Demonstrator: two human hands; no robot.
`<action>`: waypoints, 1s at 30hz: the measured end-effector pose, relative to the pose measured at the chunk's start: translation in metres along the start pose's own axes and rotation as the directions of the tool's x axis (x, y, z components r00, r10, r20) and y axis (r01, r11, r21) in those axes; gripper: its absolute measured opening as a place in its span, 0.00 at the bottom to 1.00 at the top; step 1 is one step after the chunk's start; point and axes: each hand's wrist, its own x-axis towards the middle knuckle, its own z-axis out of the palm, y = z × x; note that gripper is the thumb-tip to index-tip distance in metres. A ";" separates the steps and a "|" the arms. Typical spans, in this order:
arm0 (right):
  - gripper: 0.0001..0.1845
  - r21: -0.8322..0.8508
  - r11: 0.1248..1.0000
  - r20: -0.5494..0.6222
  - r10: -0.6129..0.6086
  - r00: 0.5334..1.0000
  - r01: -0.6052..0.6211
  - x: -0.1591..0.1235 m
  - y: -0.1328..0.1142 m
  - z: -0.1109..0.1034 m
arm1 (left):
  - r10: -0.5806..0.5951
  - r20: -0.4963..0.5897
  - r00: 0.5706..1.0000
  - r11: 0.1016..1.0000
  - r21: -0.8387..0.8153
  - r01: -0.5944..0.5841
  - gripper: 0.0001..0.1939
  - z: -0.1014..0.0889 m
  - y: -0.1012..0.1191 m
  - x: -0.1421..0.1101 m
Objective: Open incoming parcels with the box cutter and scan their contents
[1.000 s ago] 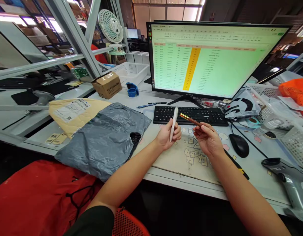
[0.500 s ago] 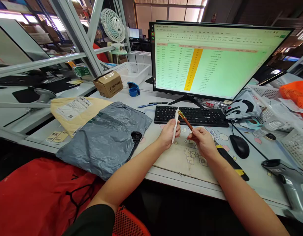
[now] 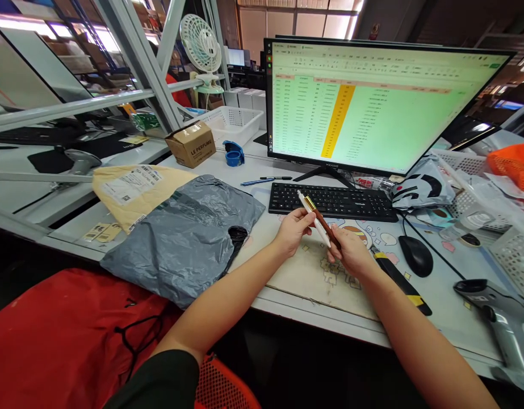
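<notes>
White pen (image 3: 322, 232): slim, slanting, upper end leaning left.
Brown pen (image 3: 323, 224): gold upper end, slanting likewise, close along the white pen's right side.

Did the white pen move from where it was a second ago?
Yes. Judged against the keyboard, the white pen has turned: its top now leans left, and its lower end has swung right, alongside the brown pen.
</notes>
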 end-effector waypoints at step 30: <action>0.25 0.032 0.999 0.161 0.023 0.987 -0.028 -0.003 -0.002 0.003 | 0.005 0.038 0.999 1.000 0.015 -0.006 0.23 -0.003 -0.001 0.001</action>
